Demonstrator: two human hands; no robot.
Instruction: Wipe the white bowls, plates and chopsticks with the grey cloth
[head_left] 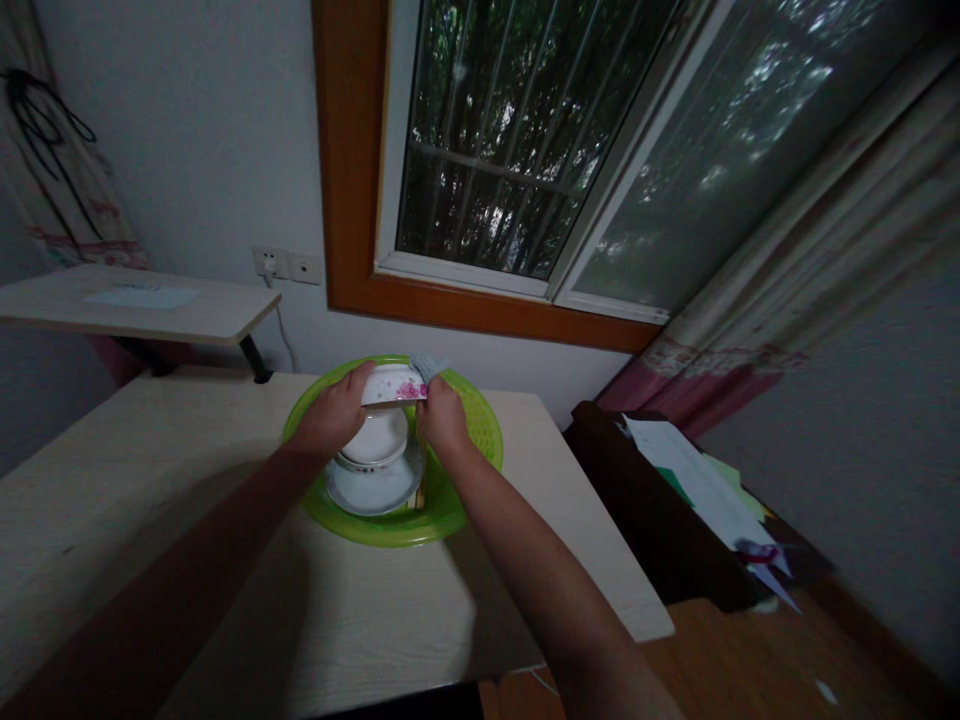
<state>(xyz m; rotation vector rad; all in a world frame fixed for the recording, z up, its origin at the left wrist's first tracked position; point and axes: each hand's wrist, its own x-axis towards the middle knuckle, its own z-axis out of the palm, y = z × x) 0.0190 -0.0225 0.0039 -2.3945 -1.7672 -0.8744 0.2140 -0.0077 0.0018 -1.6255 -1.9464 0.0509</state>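
Gripping from both sides here: the left hand (337, 408) and right hand (444, 415) are closed on a white bowl with pink flowers (394, 384), held up over the round lime-green plastic basket (489, 430) on the pale wood-grain worktop (360, 620). Looks like glazed ceramic, so I'd guess it's stiff, fairly light, slick if wet and easy to chip. Opposite edges seem the right place to grab, no hard squeezing needed. Just mind the round white dish with a patterned band (375, 437) and the shallow whitish plate (364, 492) in the basket, since a knock could crack something.
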